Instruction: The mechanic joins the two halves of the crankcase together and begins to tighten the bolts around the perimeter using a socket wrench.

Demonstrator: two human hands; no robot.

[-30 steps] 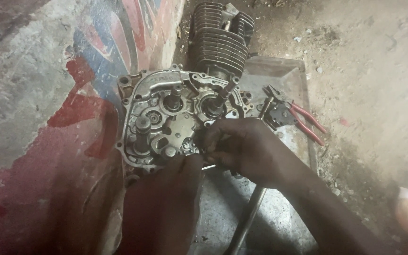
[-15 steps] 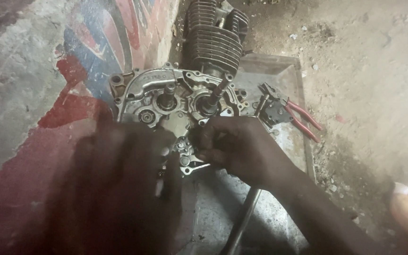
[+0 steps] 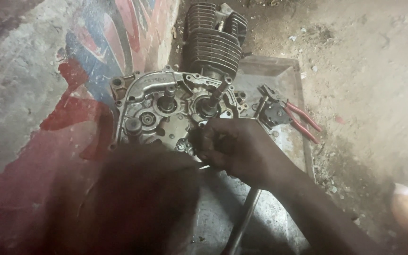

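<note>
An open engine crankcase (image 3: pixel 161 106) with gears and a protruding shaft (image 3: pixel 219 92) stands on a metal tray (image 3: pixel 279 75). A finned cylinder (image 3: pixel 213 45) rises behind it. My right hand (image 3: pixel 239 146) is curled at the case's lower right edge, fingers closed on a small bright metal part that barely shows. My left hand (image 3: pixel 138 198) is a dark blur in the foreground. It covers the lower left of the case, and its fingers cannot be made out.
Red-handled pliers (image 3: pixel 301 118) lie on the tray's right side beside a small dark metal piece. A metal rod (image 3: pixel 242 222) runs down the tray under my right forearm. A painted wall (image 3: pixel 48 94) stands at left, dirt floor (image 3: pixel 369 71) at right.
My left hand has come up and forward, now hiding the case's lower left. My right hand stays at the same spot on the case.
</note>
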